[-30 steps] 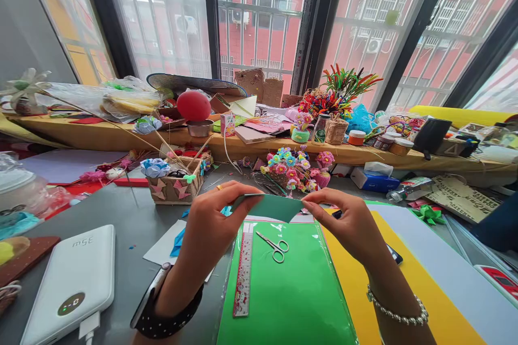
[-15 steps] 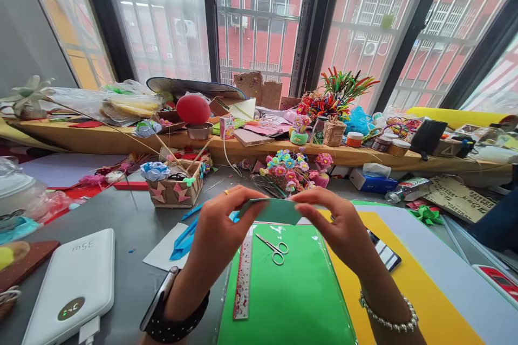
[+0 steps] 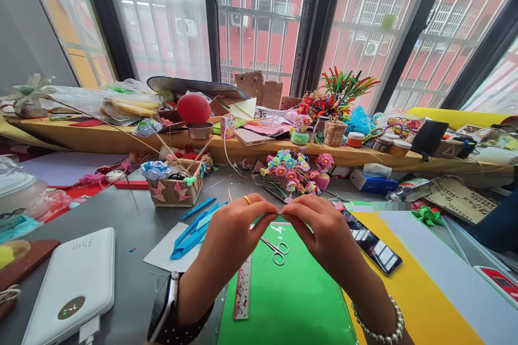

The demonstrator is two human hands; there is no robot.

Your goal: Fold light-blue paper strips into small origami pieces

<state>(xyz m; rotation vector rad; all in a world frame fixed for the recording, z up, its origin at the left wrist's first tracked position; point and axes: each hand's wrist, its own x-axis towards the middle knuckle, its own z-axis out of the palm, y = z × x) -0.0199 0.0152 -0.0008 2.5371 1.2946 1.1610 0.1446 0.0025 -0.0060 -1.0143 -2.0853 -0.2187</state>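
Green paper (image 3: 279, 218): small piece, only a sliver showing between the two hands, seen against the far end of the glossy green cover (image 3: 297, 302); whether folded or merely edge-on, cannot tell.
Left hand (image 3: 232, 233): thumb and fingers pinched on the paper's left end.
Right hand (image 3: 322, 227): matching pinch on the right end, its tips almost meeting the left's.
Paper edges: best lined up before pressing, by judgement; light, even thumb pressure should keep the piece from skewing.
Scissors (image 3: 275, 248): lying on the cover, right of the ruler (image 3: 243, 294), in neither hand.
Fingertips: apart half a second ago, paper's face spread between; now drawn together, face out of sight.
Phone (image 3: 374, 242): more uncovered beside the right hand than earlier.
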